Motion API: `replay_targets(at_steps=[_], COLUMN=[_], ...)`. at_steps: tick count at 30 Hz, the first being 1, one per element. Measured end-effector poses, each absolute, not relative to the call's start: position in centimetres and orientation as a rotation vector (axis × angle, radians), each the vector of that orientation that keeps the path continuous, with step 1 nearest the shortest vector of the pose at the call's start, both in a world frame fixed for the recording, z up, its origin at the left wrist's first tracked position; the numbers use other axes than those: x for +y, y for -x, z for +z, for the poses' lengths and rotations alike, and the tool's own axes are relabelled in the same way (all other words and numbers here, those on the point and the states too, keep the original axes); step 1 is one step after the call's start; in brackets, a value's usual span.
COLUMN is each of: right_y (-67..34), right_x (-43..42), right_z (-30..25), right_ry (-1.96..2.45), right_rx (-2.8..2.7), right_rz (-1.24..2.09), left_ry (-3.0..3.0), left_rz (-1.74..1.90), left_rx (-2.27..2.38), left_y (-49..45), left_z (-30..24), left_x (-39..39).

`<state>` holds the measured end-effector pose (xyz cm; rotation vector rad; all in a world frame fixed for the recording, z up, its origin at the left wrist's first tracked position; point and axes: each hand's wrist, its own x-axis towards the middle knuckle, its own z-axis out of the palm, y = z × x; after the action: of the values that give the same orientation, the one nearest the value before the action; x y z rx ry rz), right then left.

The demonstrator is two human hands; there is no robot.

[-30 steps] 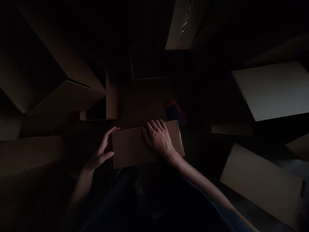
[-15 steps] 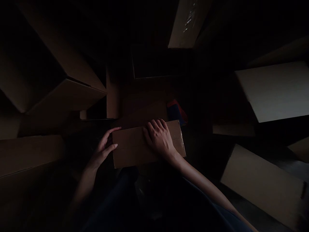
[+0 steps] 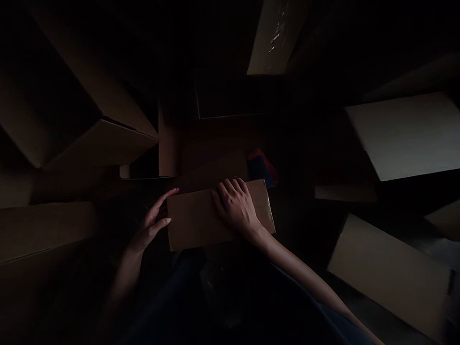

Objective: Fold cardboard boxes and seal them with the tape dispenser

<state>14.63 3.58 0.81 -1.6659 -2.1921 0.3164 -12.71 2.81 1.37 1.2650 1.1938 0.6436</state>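
Observation:
A closed brown cardboard box [image 3: 194, 218] lies low in front of my body, its shiny taped end on the right. Across its top rests my right hand [image 3: 237, 203], the fingers bent over the far edge and the thumb lying along the top face. My left hand [image 3: 153, 223] is at the box's left end, thumb and fingers spread apart, with the thumb tip right by the edge; whether it touches is hard to tell. Just beyond the box's right far corner sits a blue and red object [image 3: 262, 167], too dark to name.
The scene is very dark. Large cardboard boxes [image 3: 104, 143] crowd the left, with another long box [image 3: 46, 220] below them. To the right are a pale box [image 3: 406, 136] and a tilted box [image 3: 388, 273]. A box with shiny tape [image 3: 269, 48] stands at the far side.
My left thumb has drawn back from the box's top face to its left edge, and the hand has opened slightly. My right hand and the box stay nearly where they were.

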Motion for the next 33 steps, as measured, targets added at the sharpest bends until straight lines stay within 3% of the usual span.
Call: replay_targets(at_steps=[33], right_y=[-14.6], right_x=[3.8], right_z=[0.8], right_ry=[1.674], right_rx=[-2.195], right_rz=[0.311], left_ry=[-1.183], left_rz=[0.676], left_rx=[1.326], left_y=[11.4], left_z=[0.9], left_x=[2.5])
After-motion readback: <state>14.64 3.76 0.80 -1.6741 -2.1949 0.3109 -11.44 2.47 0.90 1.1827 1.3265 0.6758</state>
